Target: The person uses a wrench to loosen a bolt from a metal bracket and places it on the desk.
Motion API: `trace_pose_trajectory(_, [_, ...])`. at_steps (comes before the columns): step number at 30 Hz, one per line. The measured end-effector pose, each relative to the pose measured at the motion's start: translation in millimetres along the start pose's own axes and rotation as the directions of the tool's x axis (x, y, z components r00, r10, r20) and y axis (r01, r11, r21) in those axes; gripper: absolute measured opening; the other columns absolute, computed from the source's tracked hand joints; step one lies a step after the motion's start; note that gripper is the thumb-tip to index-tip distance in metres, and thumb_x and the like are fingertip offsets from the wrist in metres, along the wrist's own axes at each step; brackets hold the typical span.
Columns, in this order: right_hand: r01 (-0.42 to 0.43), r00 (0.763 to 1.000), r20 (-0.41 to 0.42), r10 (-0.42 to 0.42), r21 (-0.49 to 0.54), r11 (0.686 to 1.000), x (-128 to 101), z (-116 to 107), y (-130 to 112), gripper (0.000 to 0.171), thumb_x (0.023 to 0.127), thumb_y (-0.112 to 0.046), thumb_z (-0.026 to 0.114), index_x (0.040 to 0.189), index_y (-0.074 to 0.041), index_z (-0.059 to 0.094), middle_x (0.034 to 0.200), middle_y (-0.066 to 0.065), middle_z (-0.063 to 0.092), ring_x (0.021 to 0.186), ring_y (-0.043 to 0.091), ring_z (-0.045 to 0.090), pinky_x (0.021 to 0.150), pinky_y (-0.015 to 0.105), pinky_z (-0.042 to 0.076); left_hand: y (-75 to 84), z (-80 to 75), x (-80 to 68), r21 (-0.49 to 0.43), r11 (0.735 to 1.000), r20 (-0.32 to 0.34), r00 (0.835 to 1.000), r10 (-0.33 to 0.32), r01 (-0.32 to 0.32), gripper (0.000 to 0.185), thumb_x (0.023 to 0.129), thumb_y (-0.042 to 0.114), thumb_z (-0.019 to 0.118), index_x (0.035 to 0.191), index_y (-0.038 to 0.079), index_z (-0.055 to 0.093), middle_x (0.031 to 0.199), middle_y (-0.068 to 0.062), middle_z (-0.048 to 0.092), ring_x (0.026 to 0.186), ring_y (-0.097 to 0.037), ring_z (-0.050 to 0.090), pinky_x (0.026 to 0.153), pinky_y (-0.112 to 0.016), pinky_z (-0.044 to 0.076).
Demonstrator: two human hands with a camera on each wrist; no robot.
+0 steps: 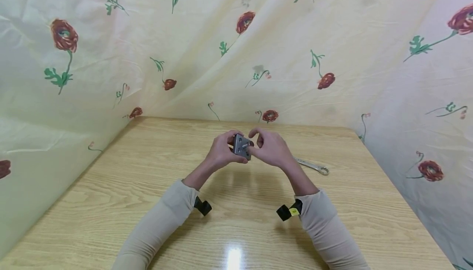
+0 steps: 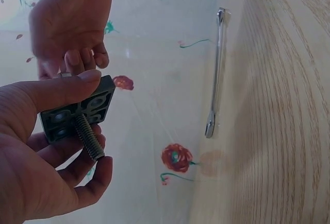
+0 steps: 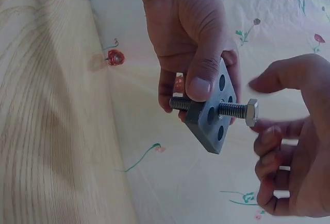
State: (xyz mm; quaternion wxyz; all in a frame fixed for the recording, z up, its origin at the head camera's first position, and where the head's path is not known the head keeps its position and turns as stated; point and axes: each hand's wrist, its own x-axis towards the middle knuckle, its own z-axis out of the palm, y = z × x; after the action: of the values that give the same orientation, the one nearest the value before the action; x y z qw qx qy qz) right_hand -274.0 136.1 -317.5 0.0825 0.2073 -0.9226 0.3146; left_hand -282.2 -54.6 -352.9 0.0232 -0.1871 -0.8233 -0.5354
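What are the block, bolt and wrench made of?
Block: probably dark grey plastic, matte, with moulded-looking recesses on one face. Bolt: bright metal, likely steel, glinting on head and threads. Wrench: polished metal, perhaps chromed, given its shine.

Seemingly a makeshift work booth: flower-print sheeting (image 1: 201, 44) screens three sides of a wood-grain table (image 1: 244, 204).

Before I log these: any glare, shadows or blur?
Head: white glare on the table at bottom centre, soft shadows farther back; left wrist: dim foreground, cloth washed out at upper left; right wrist: fingers of the right hand look slightly blurred, bolt sharper.
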Motion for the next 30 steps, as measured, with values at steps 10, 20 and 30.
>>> trace_pose_trajectory(10, [-0.232, 0.969, 0.084, 0.234, -0.032, 0.972, 1.4, -3.5, 12.0, 0.085, 0.096, -0.077, 0.023, 0.091, -0.008, 0.074, 0.093, 0.011, 0.073, 0.073, 0.023, 0.062, 0.06, 0.031, 0.043, -3.4, 1.6, 1.7, -0.008, 1.0, -0.001, 1.0, 0.017, -0.017, 0.072, 0.063, 0.0, 0.092, 0.127, 0.009, 0.06, 0.113, -0.017, 0.071, 0.103, -0.027, 0.064, 0.078, -0.034, 0.058])
trace_pose_trajectory(20, [-0.228, 0.97, 0.095, 0.225, 0.024, 0.973, 0.4, 10.1, 0.9, 0.074, 0.101, -0.066, 0.029, 0.065, -0.012, 0.063, 0.058, -0.001, 0.053, 0.049, 0.016, 0.042, 0.047, 0.028, 0.031, -2.2, 2.1, 0.8, 0.021, 0.999, -0.012, 1.0, 0.027, -0.026, 0.073, 0.063, 0.002, 0.092, 0.128, 0.011, 0.061, 0.112, -0.016, 0.072, 0.102, -0.027, 0.065, 0.081, -0.035, 0.056])
trace_pose_trajectory(30, [-0.162, 0.986, 0.044, 0.162, -0.007, 0.987, 0.2, 11.7, -2.2, 0.055, 0.103, -0.049, 0.045, 0.068, -0.011, 0.063, 0.057, -0.002, 0.05, 0.048, 0.013, 0.039, 0.047, 0.027, 0.03, -2.1, 2.0, 1.7, 0.022, 1.0, -0.006, 1.0, 0.021, -0.021, 0.073, 0.063, 0.003, 0.093, 0.129, 0.012, 0.061, 0.114, -0.016, 0.072, 0.104, -0.028, 0.065, 0.085, -0.038, 0.056])
